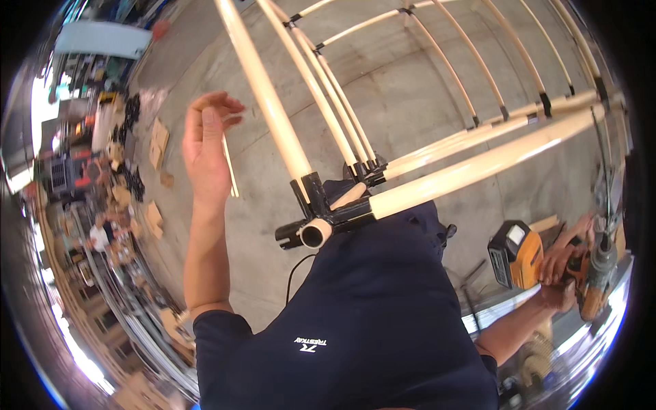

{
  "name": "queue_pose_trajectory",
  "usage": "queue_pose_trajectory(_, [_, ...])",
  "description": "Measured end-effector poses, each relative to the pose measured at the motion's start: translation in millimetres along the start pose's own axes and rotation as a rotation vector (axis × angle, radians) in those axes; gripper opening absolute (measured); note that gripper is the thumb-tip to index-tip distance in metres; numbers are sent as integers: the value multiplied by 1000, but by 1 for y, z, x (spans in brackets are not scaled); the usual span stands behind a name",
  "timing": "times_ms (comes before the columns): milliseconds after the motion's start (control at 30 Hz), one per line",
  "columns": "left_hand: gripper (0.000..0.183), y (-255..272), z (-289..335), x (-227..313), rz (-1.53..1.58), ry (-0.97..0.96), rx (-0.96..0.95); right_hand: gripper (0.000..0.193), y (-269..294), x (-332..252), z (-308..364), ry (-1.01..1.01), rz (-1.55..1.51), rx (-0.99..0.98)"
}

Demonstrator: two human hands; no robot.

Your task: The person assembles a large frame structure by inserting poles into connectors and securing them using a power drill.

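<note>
A frame of pale cream pipes (478, 171) and black joints fills the upper middle. One black corner joint (316, 198) sits in front of my torso, with an open pipe end (314, 234) facing me. My left hand (208, 140) is raised left of the frame, apart from it, with fingers loosely bent and spread. A thin pale strip (232, 167) shows beside its palm; whether it touches the hand I cannot tell. At the lower right my right hand (559, 295) grips an orange and black cordless drill (589, 277). Other fingers (577, 234) show above it; whose they are is unclear.
Grey concrete floor (266, 287) lies under the frame. Cardboard pieces (158, 143), dark bundles and shelving line the left side, where a person in white (100, 234) is in the distance. A light blue panel (102, 39) stands at the upper left.
</note>
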State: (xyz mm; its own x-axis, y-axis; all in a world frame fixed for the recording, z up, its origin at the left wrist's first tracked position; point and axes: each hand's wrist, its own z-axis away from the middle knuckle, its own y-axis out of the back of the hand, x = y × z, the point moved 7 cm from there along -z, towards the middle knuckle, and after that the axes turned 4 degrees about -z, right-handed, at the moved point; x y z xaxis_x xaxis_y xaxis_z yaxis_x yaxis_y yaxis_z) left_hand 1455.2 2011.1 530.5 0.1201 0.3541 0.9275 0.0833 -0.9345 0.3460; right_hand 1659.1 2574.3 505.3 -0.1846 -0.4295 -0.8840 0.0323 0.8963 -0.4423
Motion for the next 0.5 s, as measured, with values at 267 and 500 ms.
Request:
queue_pose_trajectory(267, [56,-68,26,-10,516,616,-120,24,26,-90,-146,-277,1226,358])
queue_pose_trajectory(500, [54,-91,-5,-18,629,670,20,35,-178,-34,-219,1015,1639,-1324])
